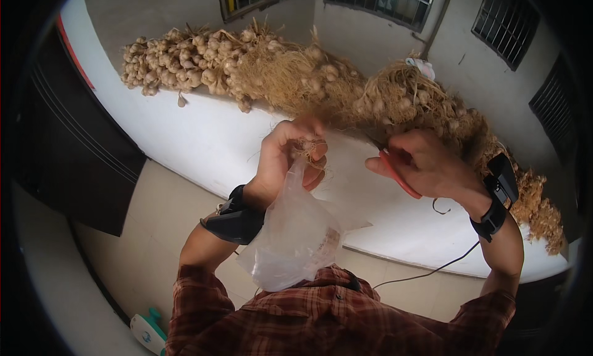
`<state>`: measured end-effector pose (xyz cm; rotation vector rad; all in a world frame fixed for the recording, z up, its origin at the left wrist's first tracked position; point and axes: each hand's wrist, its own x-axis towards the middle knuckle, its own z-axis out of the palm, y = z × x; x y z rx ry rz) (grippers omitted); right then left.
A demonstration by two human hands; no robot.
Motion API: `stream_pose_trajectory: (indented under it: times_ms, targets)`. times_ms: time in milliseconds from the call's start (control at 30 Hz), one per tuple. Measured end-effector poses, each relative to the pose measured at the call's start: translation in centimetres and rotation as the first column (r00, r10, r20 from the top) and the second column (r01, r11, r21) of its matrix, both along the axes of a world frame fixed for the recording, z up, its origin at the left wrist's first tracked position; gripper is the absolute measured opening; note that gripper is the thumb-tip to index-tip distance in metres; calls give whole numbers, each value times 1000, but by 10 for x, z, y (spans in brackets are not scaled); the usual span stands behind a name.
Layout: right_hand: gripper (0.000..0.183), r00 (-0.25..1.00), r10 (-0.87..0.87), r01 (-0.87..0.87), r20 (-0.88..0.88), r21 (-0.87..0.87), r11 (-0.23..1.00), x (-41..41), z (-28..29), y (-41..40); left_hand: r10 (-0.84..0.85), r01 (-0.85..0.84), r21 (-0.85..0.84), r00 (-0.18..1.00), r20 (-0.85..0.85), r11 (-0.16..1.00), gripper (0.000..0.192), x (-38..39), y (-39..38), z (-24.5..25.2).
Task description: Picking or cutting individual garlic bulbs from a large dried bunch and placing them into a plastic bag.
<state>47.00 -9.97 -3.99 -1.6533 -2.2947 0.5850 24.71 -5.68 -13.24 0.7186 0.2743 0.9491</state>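
My left hand [285, 152] is closed around a garlic bulb [305, 146] whose thin dry roots stick out between the fingers. From the same hand hangs a clear plastic bag [296, 231] bearing some reddish print; its lower end lies against my shirt. Red-handled scissors [394, 170] sit in my right hand [426, 166], with the dark blades pointing up and left, apart from the bulb. Just beyond both hands is a long heap of dried garlic [273, 71], bulbs and roots tangled together. Whether the bag holds anything is hard to tell.
The garlic lies along a white ledge [222, 138] that bends around to the right. Barred windows [380, 3] are in the wall behind. A dark door [78, 124] stands at left. A black cable [431, 268] hangs by my right arm; a green-and-white object [150, 330] is at lower left.
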Motion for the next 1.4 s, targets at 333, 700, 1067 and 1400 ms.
stream_pose_trajectory:
  times_ms: [333, 700, 1067, 1400]
  targets:
    - [46, 989, 14, -23, 144, 55, 998, 9, 6, -18, 155, -169, -48, 965, -209, 984, 26, -18, -14, 6]
    - [25, 963, -24, -170, 270, 671, 722, -10, 37, 35, 236, -173, 240, 934, -268, 955, 19, 10, -5, -5]
    - [28, 804, -52, -262, 592, 432, 863, -37, 34, 70, 110, -70, 200, 974, -197, 977, 17, 19, -9, -21]
    - [25, 985, 155, -113, -75, 400, 910, 30, 43, 56, 69, -37, 172, 981, -179, 984, 15, 27, -5, -13]
